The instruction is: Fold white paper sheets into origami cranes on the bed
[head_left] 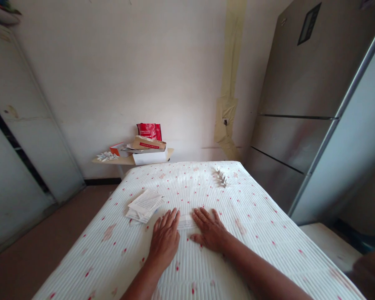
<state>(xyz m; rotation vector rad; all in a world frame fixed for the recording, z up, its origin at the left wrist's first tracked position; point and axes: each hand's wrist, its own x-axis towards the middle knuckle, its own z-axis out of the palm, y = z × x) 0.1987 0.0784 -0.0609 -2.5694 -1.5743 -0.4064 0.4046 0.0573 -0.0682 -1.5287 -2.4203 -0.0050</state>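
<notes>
A small strip of paper (186, 223) with faint printed lines lies flat on the quilted cover (203, 196). My left hand (165, 233) rests palm down at its left end, fingers stretched out. At the right end, my right hand (210, 229) also lies flat with its fingers apart, the fingertips touching or covering the paper's edge. Left of my left hand sits a loose stack of printed paper sheets (146, 203). Farther off, on the right half of the cover, stands a cluster of small pointed white pieces (221, 177), perhaps folded paper.
Beyond the cover, a small side table (125, 160) holds a white box (150, 157), a red bag (153, 131) and a pile of white pieces (106, 156). A tall refrigerator (293, 91) stands right, a pale cabinet (21, 158) left. Something brown and blurred (372, 271) shows at lower right.
</notes>
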